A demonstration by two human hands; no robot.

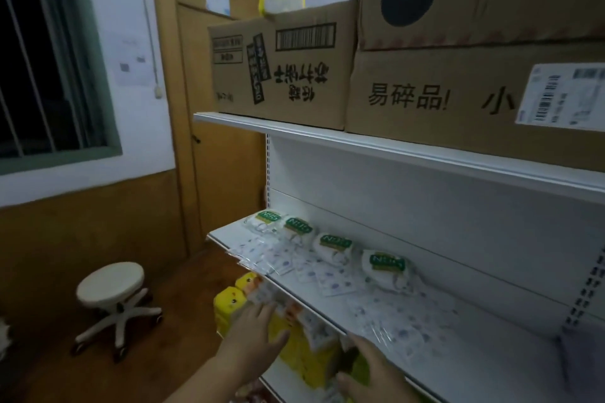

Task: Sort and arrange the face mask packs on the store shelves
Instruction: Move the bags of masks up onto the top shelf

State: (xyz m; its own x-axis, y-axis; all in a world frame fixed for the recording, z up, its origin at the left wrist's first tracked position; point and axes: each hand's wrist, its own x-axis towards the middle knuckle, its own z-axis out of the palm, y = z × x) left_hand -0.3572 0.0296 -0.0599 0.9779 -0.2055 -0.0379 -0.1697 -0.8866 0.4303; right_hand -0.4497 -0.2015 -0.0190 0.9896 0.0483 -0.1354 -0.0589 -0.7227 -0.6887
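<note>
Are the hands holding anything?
Cannot tell: the left hand and right hand reach with spread fingers into yellow packs on the lower shelf; any grip is hidden.

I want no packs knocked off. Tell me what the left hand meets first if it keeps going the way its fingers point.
Probably the clear mask pack lying on the yellow packages, just past the left hand fingertips. Depth is unclear, so the fingers may already touch it.

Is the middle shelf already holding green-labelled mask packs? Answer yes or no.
Yes, four green-labelled packs lie in a row along the middle shelf.
</note>
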